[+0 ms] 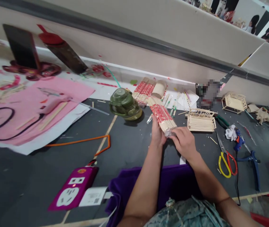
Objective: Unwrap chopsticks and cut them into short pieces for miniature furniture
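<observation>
A pack of wooden sticks in clear wrap with red print (161, 114) is held up above the dark table. My left hand (157, 131) is wrapped round its lower left side. At the pack's bottom end, the fingers of my right hand (183, 140) pinch the crumpled clear wrap. More red-printed packs (144, 90) lie behind, beside a tan roll (159, 89). To the right stands a small bench-like model made of sticks (201, 121), near my right hand but apart from it.
A green jug (125, 104) stands left of my hands. Scissors (226, 162), a blue glue gun (239, 140) and a blue clamp (254, 167) lie right. A purple power strip (74, 187) is front left. Another stick model (234, 102) sits back right.
</observation>
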A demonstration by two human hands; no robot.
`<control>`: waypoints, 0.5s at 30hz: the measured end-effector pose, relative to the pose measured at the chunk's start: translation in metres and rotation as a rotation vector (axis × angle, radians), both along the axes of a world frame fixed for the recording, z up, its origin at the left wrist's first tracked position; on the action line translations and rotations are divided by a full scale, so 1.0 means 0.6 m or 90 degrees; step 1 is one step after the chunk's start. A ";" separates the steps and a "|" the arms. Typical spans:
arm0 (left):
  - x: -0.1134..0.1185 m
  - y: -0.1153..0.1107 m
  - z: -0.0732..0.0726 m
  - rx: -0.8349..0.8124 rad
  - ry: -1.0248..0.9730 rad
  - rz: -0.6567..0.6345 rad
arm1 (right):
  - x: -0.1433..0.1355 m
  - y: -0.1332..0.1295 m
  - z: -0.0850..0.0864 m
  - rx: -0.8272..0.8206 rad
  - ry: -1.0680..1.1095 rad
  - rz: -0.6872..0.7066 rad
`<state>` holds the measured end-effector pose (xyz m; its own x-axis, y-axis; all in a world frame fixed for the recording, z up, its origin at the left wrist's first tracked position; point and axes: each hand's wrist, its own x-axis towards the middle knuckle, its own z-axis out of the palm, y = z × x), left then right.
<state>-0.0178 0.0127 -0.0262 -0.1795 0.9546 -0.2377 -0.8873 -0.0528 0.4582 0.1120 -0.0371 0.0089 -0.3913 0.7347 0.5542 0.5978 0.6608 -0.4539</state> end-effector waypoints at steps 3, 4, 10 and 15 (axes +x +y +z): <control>0.000 -0.002 0.001 0.023 0.019 0.063 | -0.007 0.002 -0.014 -0.099 0.115 -0.060; -0.002 -0.002 0.000 0.032 0.026 0.081 | -0.009 0.003 -0.019 -0.146 0.164 -0.077; -0.013 0.001 -0.015 0.030 0.055 0.047 | -0.030 0.005 -0.035 -0.377 0.464 -0.086; -0.012 0.004 -0.018 -0.030 0.117 0.107 | -0.037 0.006 -0.050 -0.473 0.542 -0.106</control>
<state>-0.0248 0.0150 -0.0370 -0.3785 0.8966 -0.2299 -0.7697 -0.1669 0.6162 0.0895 -0.0338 -0.0211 0.0363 0.9993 -0.0009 -0.0367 0.0005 -0.9993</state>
